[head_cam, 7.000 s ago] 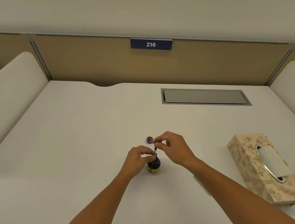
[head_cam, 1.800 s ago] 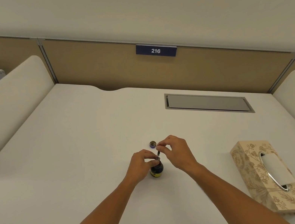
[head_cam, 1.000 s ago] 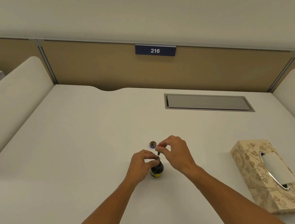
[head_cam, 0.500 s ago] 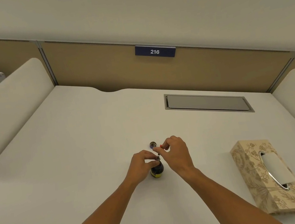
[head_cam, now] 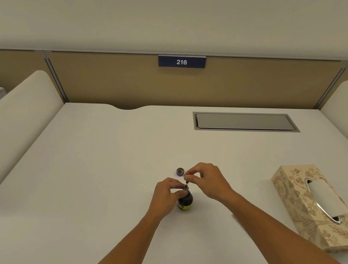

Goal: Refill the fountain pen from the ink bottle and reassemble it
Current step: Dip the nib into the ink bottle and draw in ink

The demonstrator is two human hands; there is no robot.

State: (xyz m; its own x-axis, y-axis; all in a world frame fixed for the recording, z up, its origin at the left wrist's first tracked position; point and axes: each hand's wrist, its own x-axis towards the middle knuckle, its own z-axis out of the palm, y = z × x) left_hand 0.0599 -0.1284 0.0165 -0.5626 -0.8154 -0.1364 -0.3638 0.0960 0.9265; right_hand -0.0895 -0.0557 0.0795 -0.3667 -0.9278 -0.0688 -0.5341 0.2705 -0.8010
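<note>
Right at the middle of the white desk [head_cam: 84,182] stands the ink bottle [head_cam: 185,201], small, dark and upright, with a yellow band low on its label; every place below is told from it. Its neck is hidden, because the left hand [head_cam: 166,194] wraps it from the left side, fingers curled closed around the top of the glass and thumb across the front.

Directly over the bottle's mouth, a thin dark pen part [head_cam: 186,185] points down into the opening, tilted slightly. Whether it is the nib section or the converter cannot be told, for it is too small and partly covered. The right hand [head_cam: 207,180], above and to the right of the bottle, pinches the upper end of that part between thumb and forefinger, the other fingers loosely bent (a tiny spot of red shows at the pinching fingertips, and what it belongs to is unclear).

Just beyond the bottle, apart from it, the bottle cap [head_cam: 180,171] lies on the desk with its open side up, dark with a purplish rim.

Well to the right of the bottle and nearer the person, a patterned beige tissue box [head_cam: 296,198] lies on the desk with a white tissue in its oval slot. Far beyond the bottle and to the right, a grey cable hatch [head_cam: 243,122] is set flush in the desk. Further still, on the tan partition behind, hangs a blue plate [head_cam: 182,61] reading 216.
</note>
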